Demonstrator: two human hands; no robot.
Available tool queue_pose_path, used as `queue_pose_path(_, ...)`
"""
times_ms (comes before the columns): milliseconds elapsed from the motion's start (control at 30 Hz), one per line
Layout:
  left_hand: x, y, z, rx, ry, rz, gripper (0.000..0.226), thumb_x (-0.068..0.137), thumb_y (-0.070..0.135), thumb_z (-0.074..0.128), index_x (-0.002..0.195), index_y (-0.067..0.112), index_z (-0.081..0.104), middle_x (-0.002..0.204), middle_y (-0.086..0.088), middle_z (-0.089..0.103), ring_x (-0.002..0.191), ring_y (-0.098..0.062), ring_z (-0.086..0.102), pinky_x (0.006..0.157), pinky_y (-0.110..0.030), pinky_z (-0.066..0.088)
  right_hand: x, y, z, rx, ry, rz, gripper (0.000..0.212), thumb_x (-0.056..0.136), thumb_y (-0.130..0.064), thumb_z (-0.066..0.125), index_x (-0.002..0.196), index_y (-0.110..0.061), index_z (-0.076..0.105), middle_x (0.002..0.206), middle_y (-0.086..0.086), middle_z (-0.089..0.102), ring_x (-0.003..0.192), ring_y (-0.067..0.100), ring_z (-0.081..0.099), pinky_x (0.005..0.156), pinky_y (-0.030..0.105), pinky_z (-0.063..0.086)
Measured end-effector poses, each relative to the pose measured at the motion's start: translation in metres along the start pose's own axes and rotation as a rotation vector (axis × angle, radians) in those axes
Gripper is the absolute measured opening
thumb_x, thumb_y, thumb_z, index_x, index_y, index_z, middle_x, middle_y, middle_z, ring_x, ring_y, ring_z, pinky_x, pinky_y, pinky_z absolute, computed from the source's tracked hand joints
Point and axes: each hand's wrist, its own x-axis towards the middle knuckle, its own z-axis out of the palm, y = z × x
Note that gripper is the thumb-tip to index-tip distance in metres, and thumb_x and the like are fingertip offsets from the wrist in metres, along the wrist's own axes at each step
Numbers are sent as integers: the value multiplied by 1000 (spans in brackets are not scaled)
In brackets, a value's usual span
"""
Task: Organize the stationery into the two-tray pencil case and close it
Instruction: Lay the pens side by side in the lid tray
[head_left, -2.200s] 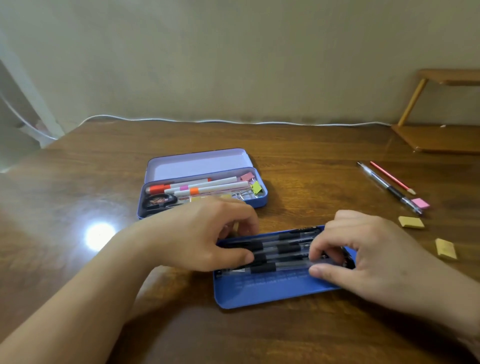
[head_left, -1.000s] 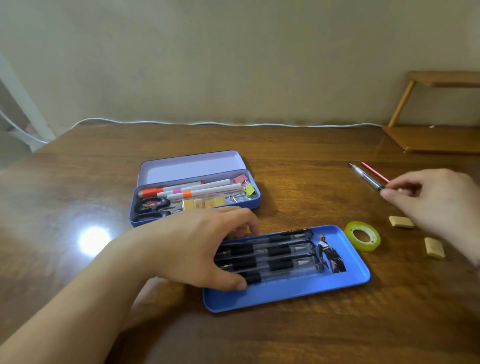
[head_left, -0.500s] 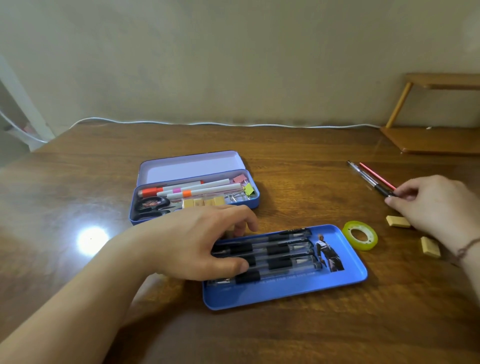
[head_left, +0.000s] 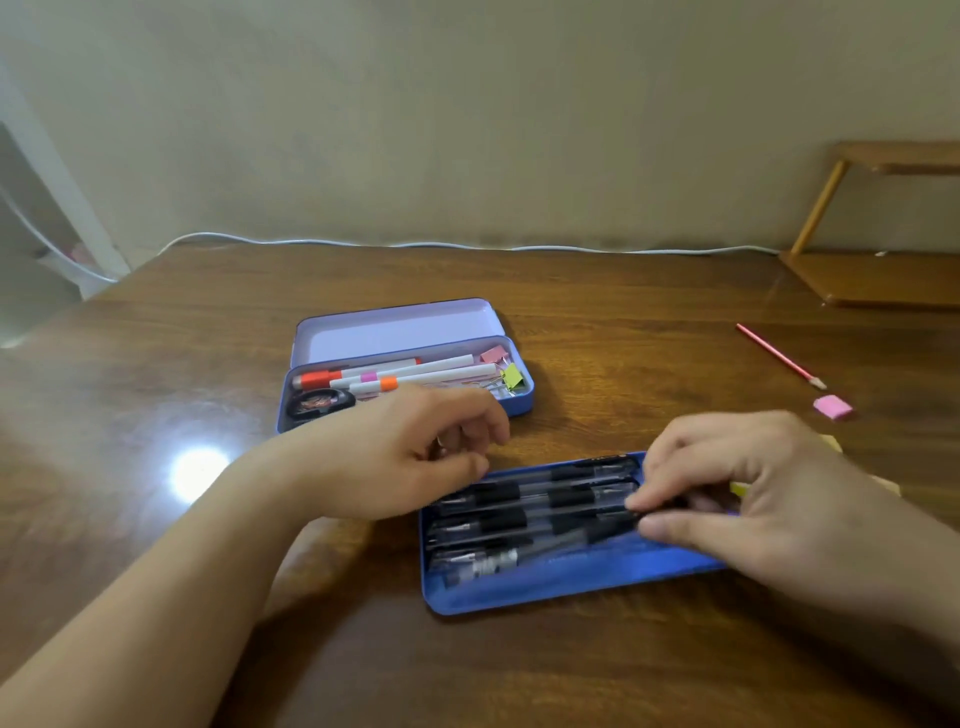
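Midway through the filling step, by the look of it: right hand (head_left: 737, 499) pinching a silver-tipped black pen (head_left: 519, 557) into the shallow blue metal tray (head_left: 561, 590) near centre, left hand (head_left: 410, 457) loosely curled at the tray's left end, gripping nothing visible. Next, probably fetching the pink pencil (head_left: 779, 356) and pink eraser (head_left: 832, 406) lying far right, then seating the tray in the open lilac tin case (head_left: 400, 332) further back. Glossy brown wooden table (head_left: 156, 374), white cable (head_left: 467, 245) along a plain beige wall (head_left: 467, 114).

Five pens (head_left: 535, 512) (three markers (head_left: 400, 375)).
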Motion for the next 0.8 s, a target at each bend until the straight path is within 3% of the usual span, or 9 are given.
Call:
queue_pose_path(167,0,5,3,105,-20,78,28,86,37,66,112,35,57,94,16,60,80,-12,57,69,-23,47,-1,-1,15,-79,-47,-20,10,79,-28,77,86,-34,75,91,-21,63,81,2,63,59,7,44)
queue_pose_path(333,-2,8,4,203,-72,101,60,69,64,70,120,43,48,105,24,55,93,4,53,76,-11,43,-2,-4,15,-249,-106,-13,12,78,-48,64,84,-38,68,84,-24,61,79,-2,60,64,19,48)
queue_pose_path(500,-1,13,8,260,-90,106,73,63,72,70,124,47,40,113,26,51,100,3,55,83,-27,50,-1,-6,17,-318,-76,-12,16,74,-52,61,84,-39,62,82,-22,58,78,-2,56,61,19,43)
queue_pose_path(667,-2,16,9,223,-143,129,95,61,75,70,142,49,25,127,31,41,120,7,45,98,-24,44,0,-5,8,-261,-111,46,31,74,-67,56,91,-43,64,88,-24,61,85,-2,58,66,17,43)
queue_pose_path(733,-2,18,11,239,-157,142,104,59,77,70,145,50,18,130,35,34,125,10,37,103,-22,40,2,2,-9,-141,2,122,32,73,-70,57,91,-45,67,89,-23,66,84,1,61,63,16,46)
queue_pose_path(800,-3,19,13,254,-164,155,109,57,78,71,146,52,12,133,33,30,127,9,33,105,-24,38,3,22,-32,-131,293,205,26,72,-67,61,86,-46,69,82,-26,68,77,-1,62,56,14,45)
